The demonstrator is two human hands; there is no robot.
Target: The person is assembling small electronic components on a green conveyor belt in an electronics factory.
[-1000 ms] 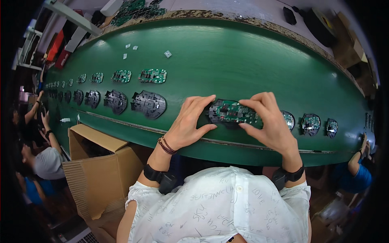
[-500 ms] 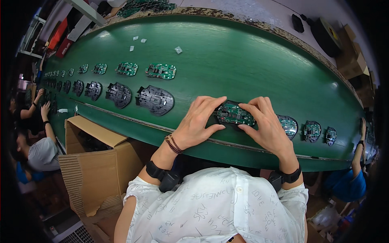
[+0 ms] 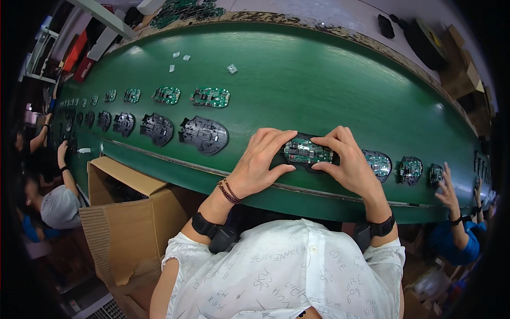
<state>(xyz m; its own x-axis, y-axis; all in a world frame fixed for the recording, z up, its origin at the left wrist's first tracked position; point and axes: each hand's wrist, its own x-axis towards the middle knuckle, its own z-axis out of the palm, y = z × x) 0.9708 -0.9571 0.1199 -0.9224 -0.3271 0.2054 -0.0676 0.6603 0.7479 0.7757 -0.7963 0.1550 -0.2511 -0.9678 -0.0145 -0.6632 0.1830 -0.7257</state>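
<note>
The green circuit board (image 3: 307,151), lying in its black shell (image 3: 304,165) on the green bench (image 3: 319,90) at 12 o'clock, is grasped by the left hand (image 3: 258,162) and right hand (image 3: 346,162); even fingertip pressure is best applied.

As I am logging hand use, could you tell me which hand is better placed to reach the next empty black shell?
Left hand, probably: the empty black shell lies on its side.

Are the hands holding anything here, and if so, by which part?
Both hands grip one green circuit board seated in a black shell on the green belt. The left hand pinches its left end, the right hand its right end.
</note>
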